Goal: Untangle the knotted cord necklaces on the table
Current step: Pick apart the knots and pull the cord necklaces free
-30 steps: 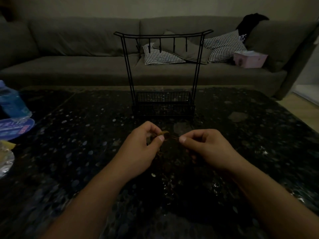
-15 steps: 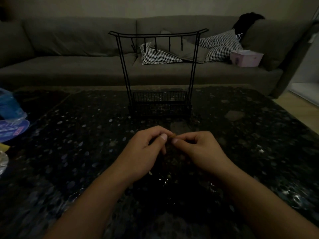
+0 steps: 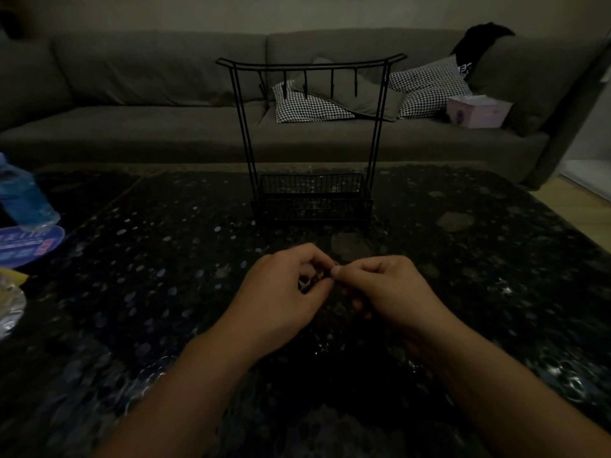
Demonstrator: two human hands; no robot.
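Both hands meet just above the dark speckled table [image 3: 165,276], in front of me. My left hand [image 3: 281,299] curls its fingers around a small bundle of knotted cord necklaces [image 3: 318,276], of which only a dim brownish bit shows between the fingertips. My right hand [image 3: 383,289] pinches the same bundle from the right with thumb and forefinger. The cords themselves are nearly lost against the dark tabletop, and most of them are hidden by my fingers.
A black wire jewellery stand [image 3: 310,133] with hooks and a basket base stands on the table just beyond my hands. A blue bottle [image 3: 23,196] and packaging [image 3: 26,246] lie at the left edge. A grey sofa [image 3: 132,94] with cushions runs behind.
My hands have closed together: the gap between the fingertips is gone, and the left fingers have curled tighter over the bundle. The brown piece seen between them earlier is mostly covered.
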